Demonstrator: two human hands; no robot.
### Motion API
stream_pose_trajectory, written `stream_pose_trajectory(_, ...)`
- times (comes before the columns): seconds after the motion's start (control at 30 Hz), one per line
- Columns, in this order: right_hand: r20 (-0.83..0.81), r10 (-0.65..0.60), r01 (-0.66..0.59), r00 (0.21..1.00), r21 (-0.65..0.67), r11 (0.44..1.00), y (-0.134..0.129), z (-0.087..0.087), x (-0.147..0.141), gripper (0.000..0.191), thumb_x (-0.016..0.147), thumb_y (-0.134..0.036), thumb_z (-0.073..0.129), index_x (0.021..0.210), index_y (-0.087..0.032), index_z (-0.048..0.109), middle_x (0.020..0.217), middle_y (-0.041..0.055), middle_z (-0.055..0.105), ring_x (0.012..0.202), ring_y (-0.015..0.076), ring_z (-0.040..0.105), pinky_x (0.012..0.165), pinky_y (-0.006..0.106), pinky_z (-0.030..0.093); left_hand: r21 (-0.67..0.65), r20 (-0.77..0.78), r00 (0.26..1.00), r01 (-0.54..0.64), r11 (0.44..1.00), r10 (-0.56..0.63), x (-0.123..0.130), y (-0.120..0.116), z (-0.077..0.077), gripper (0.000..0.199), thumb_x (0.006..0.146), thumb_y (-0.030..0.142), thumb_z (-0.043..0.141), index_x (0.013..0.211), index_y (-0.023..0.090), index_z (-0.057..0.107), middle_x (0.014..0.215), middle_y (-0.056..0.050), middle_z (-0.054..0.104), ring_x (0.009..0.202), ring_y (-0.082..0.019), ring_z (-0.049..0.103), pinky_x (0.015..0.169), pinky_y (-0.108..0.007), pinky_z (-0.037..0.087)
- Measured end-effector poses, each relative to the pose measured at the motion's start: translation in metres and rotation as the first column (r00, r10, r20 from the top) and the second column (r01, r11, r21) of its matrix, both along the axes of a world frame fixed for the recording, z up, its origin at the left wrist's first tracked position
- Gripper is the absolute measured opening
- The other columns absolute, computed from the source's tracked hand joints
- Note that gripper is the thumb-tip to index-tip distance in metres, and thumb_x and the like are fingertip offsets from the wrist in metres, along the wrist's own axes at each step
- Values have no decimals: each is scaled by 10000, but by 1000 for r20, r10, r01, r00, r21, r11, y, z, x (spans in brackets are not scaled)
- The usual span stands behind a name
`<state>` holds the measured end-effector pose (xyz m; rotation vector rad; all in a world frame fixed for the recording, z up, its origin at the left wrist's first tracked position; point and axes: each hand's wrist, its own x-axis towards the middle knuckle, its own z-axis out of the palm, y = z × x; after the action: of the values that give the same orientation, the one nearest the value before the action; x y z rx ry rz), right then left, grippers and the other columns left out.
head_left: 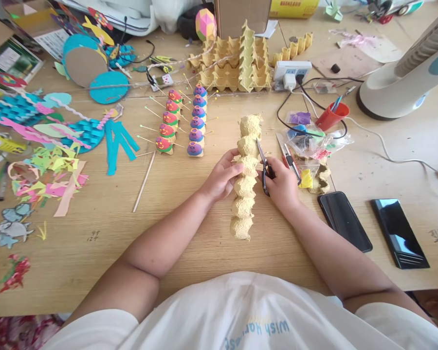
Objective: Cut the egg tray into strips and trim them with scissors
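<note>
My left hand [223, 176] grips a yellow egg-carton strip [245, 186] by its left side, thumb on top. The strip is one row of several bumpy cups with ragged edges, stretching away from me. A pair of dark-handled scissors [265, 171] is in my right hand [282, 183], fingers closed around the handles. Its blades point away from me, with the tip at the strip's right edge near the second cup from the far end. How far the blades are apart I cannot tell.
Painted egg-carton caterpillars [167, 124] with pins stand to the left of the strip. Uncut egg trays [226, 63] lie at the back. A utility knife [290, 163], a red cup [332, 116], a power strip [292, 69] with cables and two phones [345, 221] are on the right. Paper scraps [51, 175] cover the left.
</note>
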<state>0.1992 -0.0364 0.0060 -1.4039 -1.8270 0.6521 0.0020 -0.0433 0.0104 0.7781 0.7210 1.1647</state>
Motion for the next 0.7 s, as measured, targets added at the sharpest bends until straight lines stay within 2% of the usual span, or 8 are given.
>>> stream_pose_trajectory(0.1,-107,5,-8,994,-28,1000,0,-4,-1,366,937,-583,663,1093,-252,650,761,-13,601,665,183,544,648,331,427,0,3,999,-41,999,41,0,0,1,644,734,535,891,1243,267,601,952,-4,775,761,-156,732,698,-277,551)
stream_pose_trajectory(0.3,-36,40,-39,999,45,998,1,-5,-3,373,937,-537,688,1151,-245,600,859,2,593,757,192,551,714,349,437,2,2,998,-70,998,70,-2,-1,5,628,724,591,882,1206,278,627,959,-3,754,738,-157,692,682,-294,529)
stream_pose_trajectory(0.5,-150,36,-36,988,-3,999,2,-5,-4,427,946,-578,667,1200,-247,574,868,-7,566,790,187,571,754,351,475,-9,-13,998,-69,998,69,-12,4,4,594,772,714,768,1166,285,648,905,-25,703,776,-197,664,679,-337,516)
stream_pose_trajectory(0.6,-170,53,-58,984,-21,998,1,-4,-5,444,928,-594,689,1184,-248,581,871,-8,565,783,183,564,754,351,478,-12,-21,999,-41,999,41,-12,3,3,613,774,707,770,1205,295,628,904,-27,693,819,-215,676,688,-340,510)
stream_pose_trajectory(0.7,-208,54,-67,977,-59,996,-2,-3,-6,462,907,-624,711,1155,-254,588,850,-12,568,748,178,548,728,350,473,30,6,1000,-20,999,20,-8,0,4,639,744,641,841,1231,293,616,962,-12,709,807,-184,685,695,-312,523)
